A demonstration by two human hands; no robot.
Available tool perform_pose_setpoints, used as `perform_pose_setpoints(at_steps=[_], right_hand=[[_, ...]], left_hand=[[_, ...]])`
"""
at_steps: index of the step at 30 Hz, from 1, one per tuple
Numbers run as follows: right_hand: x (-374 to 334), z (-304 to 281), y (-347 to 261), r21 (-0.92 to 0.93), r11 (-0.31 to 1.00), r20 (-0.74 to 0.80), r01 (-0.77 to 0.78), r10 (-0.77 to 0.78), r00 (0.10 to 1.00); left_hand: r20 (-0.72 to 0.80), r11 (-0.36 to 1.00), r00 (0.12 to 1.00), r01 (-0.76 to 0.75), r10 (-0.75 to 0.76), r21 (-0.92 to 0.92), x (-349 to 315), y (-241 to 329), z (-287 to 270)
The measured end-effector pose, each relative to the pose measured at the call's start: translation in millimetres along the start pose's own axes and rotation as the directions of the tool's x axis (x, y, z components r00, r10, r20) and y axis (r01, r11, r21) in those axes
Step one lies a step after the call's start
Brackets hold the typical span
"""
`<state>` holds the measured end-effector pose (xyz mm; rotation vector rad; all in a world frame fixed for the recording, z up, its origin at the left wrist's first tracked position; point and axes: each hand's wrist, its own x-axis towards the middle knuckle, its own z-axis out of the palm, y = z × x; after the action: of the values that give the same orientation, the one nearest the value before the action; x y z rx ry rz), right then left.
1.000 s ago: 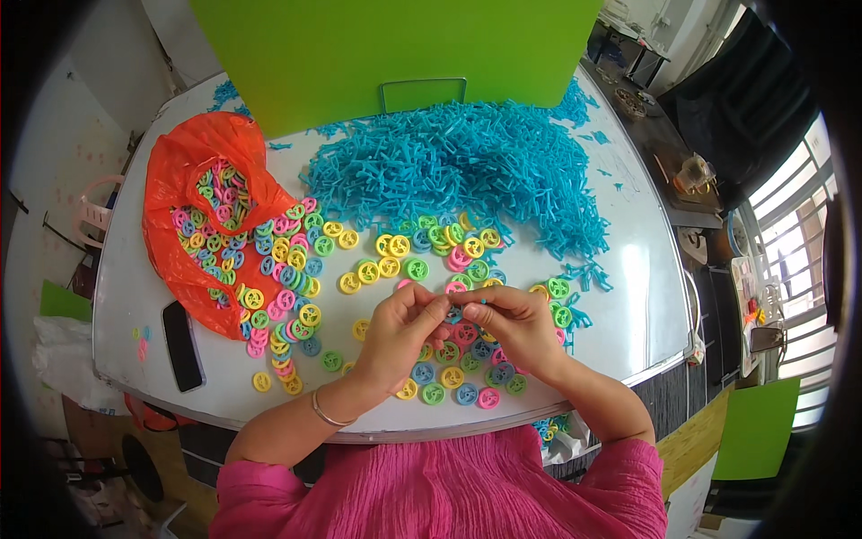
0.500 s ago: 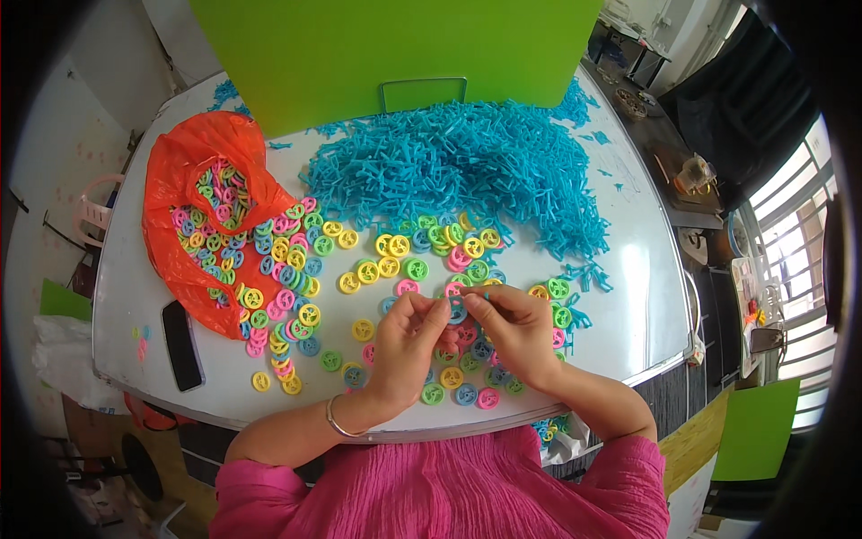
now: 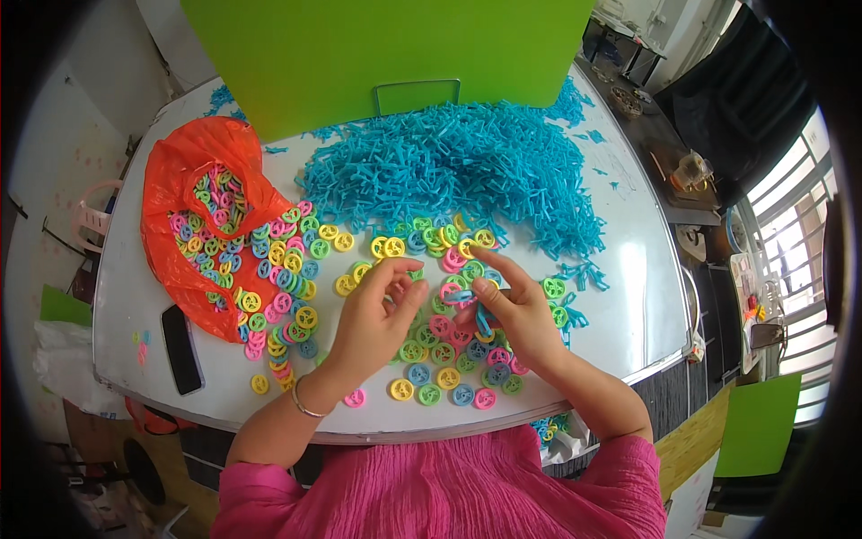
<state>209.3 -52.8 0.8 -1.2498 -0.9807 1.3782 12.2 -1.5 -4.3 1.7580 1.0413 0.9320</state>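
Observation:
My right hand [image 3: 521, 316] pinches a light-blue plastic wheel [image 3: 459, 296] between thumb and fingers, seen almost edge-on. A darker blue plastic piece [image 3: 485, 321] hangs at the same fingers; whether it is joined to the wheel I cannot tell. Opposite, my left hand [image 3: 373, 314] hovers over the table with loosely curled fingers, thumb and fingertips apart, and nothing visible in it. Beneath and around both hands lie loose spoked wheels [image 3: 447, 377] in yellow, green, pink and blue. Beyond them rises a large heap of blue plastic pieces [image 3: 449, 166].
On the left an orange-red plastic bag [image 3: 166, 234] spills more wheels onto the white table [image 3: 628, 296]. A dark phone [image 3: 182, 349] lies near the front left edge. Behind the blue heap stands a bright green panel [image 3: 386, 45] with a metal handle [image 3: 417, 83].
My hands, earlier meeting fingertip to fingertip, have come apart. The left has drawn back to the left, its fingers loosened; the right keeps the blue wheel, its index finger now raised.

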Motion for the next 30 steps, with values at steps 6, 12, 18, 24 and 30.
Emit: perform_pose_setpoints(at_steps=[6,12,18,24,30], right_hand=[[3.7,-9.3,2.9,-0.125,0.99,0.112,-0.071,0.085,0.99],[-7.8,-1.2,-9.9,0.397,0.913,0.323,-0.092,-0.046,0.945],[-9.7,-19.2,-4.8,-0.535,0.715,0.397,0.45,-0.257,0.881],[5.2,-14.1,1.7,0.009,0.834,0.168,0.551,-0.545,0.821],[-0.7,-21.3,-7.7,0.139,0.963,0.103,0.232,-0.248,0.963]], left_hand=[[0.073,0.985,0.984,-0.157,0.162,-0.069,-4.7,9.4,13.5],[0.263,0.827,0.949,0.286,-0.175,-0.484,2.2,-5.1,1.0],[0.386,0.863,0.902,0.345,-0.195,-0.369,1.1,4.2,-5.3],[0.225,0.98,0.966,0.087,-0.128,0.18,9.3,4.2,-33.3],[0.26,0.761,0.965,-0.196,0.038,0.619,3.9,-9.9,-40.1]])
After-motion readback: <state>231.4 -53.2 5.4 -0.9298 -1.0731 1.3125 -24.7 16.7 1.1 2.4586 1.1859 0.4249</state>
